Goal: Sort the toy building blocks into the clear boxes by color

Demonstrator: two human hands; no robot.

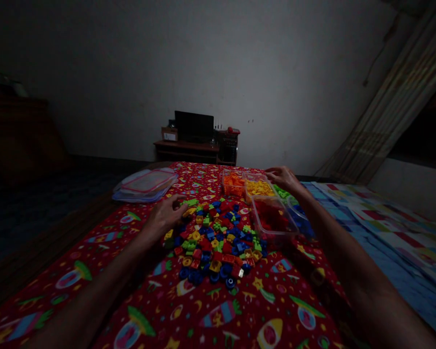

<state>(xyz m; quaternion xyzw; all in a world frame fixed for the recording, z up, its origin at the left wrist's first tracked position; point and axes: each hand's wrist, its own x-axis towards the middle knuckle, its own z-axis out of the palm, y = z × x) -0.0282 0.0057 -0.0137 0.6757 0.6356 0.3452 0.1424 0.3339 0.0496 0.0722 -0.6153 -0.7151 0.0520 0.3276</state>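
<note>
A pile of mixed toy building bricks [218, 237] in red, blue, green and yellow lies on a red patterned cloth [218, 315]. At its far left edge, my left hand [165, 213] has its thumb and index finger curved with a gap between them, beside green and yellow bricks. My right hand [285, 178] hovers by the far right corner of the container of yellow bricks [259, 188], near the green bricks [281, 193]. Its fingers are drawn together, and anything in them is too small to make out.
Beside the pile stand clear containers of orange bricks [234, 184], red bricks [272, 216] and blue bricks [303, 223]. Stacked plastic lids [147, 184] lie at the far left. A desk with a monitor [194, 127] stands against the wall.
</note>
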